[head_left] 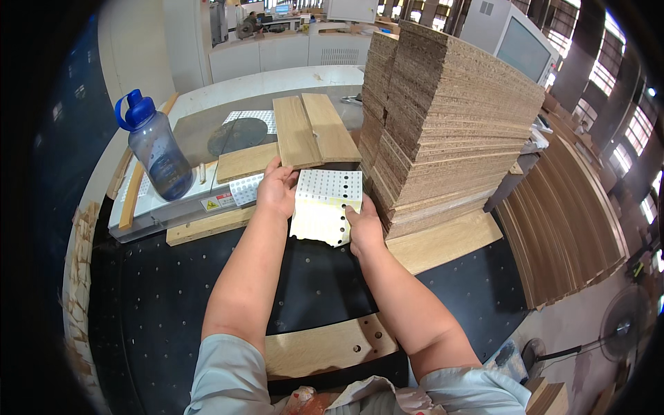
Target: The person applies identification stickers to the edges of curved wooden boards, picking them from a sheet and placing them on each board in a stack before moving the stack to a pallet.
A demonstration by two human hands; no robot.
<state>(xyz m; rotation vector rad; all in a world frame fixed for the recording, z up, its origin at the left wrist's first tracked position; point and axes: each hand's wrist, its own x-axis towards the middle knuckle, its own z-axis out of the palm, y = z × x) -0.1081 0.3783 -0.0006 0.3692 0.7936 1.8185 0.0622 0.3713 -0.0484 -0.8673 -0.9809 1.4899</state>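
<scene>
A sheet of small round stickers [325,204], white at the top and pale yellow below with a torn lower edge, is held up over the black table. Dark round spots run down its right side. My right hand [364,225] grips the right edge, thumb on the front. At the upper left edge is my left hand [277,194], closed with its thumb against the sheet; its fingertips come up by the corner of two wooden boards [315,135]. Whether those fingertips touch the boards, I cannot tell. Another wooden board [328,349] with drilled holes lies close to my body.
A tall stack of particle boards [449,117] rises on the right. To the left stands a blue-capped water bottle [159,155] near another dotted sheet [247,190]. More stacked panels [567,214] and a fan [622,325] are at the far right.
</scene>
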